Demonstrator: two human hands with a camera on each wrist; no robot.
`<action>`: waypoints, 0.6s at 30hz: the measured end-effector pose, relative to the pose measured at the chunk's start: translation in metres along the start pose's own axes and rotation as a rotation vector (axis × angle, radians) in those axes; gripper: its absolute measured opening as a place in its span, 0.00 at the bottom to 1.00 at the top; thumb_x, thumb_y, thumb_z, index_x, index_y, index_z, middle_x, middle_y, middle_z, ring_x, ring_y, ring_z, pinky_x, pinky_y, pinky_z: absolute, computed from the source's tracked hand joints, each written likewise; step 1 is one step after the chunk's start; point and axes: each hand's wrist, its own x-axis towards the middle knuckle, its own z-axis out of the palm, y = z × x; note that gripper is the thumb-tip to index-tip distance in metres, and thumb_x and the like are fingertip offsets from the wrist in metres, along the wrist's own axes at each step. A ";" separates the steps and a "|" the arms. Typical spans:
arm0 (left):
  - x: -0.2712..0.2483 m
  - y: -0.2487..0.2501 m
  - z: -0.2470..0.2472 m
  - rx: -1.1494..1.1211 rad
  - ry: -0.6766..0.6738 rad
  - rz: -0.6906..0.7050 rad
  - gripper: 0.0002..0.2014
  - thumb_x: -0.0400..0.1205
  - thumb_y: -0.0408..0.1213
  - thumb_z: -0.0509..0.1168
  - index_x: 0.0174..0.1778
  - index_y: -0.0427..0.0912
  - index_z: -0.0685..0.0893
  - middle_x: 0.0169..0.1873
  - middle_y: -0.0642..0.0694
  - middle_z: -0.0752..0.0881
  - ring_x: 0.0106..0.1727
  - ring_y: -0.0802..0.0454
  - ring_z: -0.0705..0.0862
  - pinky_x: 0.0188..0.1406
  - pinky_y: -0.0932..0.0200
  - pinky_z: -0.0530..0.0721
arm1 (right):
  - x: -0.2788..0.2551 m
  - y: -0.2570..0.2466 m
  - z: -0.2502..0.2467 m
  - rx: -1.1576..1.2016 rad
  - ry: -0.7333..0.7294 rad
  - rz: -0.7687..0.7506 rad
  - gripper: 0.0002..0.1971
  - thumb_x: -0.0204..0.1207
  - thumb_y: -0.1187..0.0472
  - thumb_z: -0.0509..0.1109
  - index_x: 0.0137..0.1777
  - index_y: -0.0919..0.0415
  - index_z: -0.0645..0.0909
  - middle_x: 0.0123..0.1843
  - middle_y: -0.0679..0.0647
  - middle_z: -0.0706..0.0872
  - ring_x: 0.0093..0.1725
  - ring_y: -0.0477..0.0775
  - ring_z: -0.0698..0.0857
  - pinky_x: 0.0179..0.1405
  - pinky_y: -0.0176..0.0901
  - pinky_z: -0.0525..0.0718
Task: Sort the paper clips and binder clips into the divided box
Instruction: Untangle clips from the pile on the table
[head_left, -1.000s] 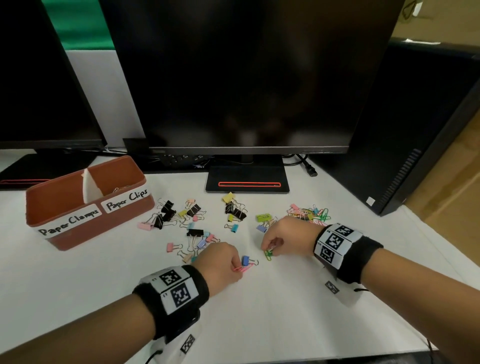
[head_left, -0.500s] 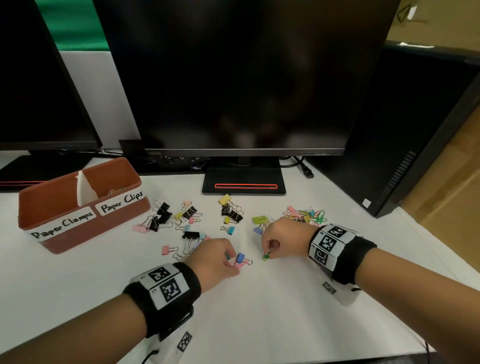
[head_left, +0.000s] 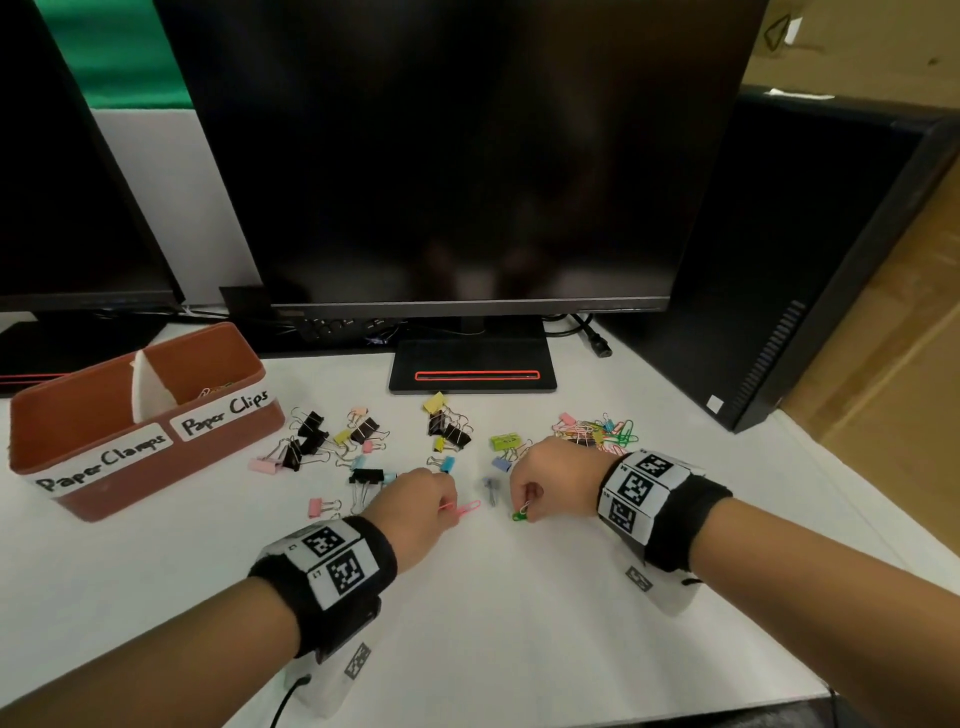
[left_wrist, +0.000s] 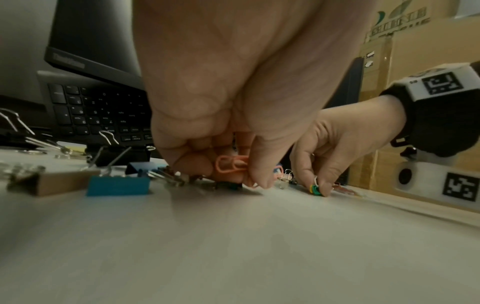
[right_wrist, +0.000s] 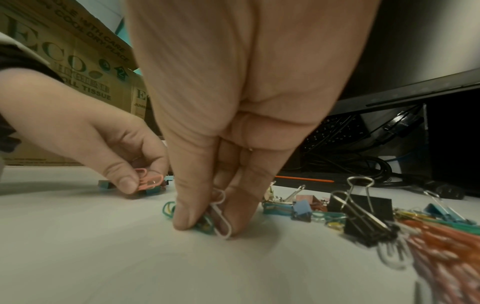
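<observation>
Two pinches under way: left hand (head_left: 415, 506) gripping pink clip (head_left: 464, 508), right hand (head_left: 553, 480) gripping green and white clips (right_wrist: 217, 221) against worktop (head_left: 519, 613). Picking step, seemingly paper clips. Next: lift, carry far left of both hands to box (head_left: 156, 462), drop into "Paper Clips" side. Loose binder clips (head_left: 363, 441) beyond left hand.

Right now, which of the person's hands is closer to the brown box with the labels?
Left. The left hand pinches a pink paper clip right of the divided box; the right hand lies farther right still, pinching green and white paper clips.
</observation>
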 end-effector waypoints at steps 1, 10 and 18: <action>-0.002 -0.002 -0.001 -0.023 0.016 0.014 0.10 0.83 0.40 0.62 0.55 0.38 0.83 0.43 0.48 0.77 0.44 0.53 0.77 0.48 0.61 0.76 | 0.000 0.000 0.000 0.000 0.001 -0.001 0.09 0.74 0.62 0.71 0.53 0.62 0.88 0.51 0.55 0.90 0.43 0.44 0.77 0.45 0.31 0.70; -0.017 -0.041 -0.061 -0.122 0.071 -0.002 0.03 0.79 0.43 0.68 0.39 0.52 0.82 0.39 0.54 0.84 0.40 0.59 0.81 0.39 0.65 0.79 | -0.003 -0.007 -0.012 -0.024 -0.008 -0.004 0.11 0.77 0.61 0.69 0.56 0.61 0.87 0.54 0.54 0.89 0.46 0.47 0.80 0.43 0.29 0.69; -0.030 -0.151 -0.160 -0.055 0.351 -0.311 0.05 0.75 0.42 0.72 0.38 0.45 0.87 0.32 0.52 0.84 0.35 0.56 0.81 0.31 0.63 0.77 | 0.074 -0.086 -0.100 0.105 0.357 -0.154 0.08 0.75 0.59 0.73 0.53 0.59 0.88 0.50 0.49 0.89 0.46 0.43 0.83 0.45 0.28 0.77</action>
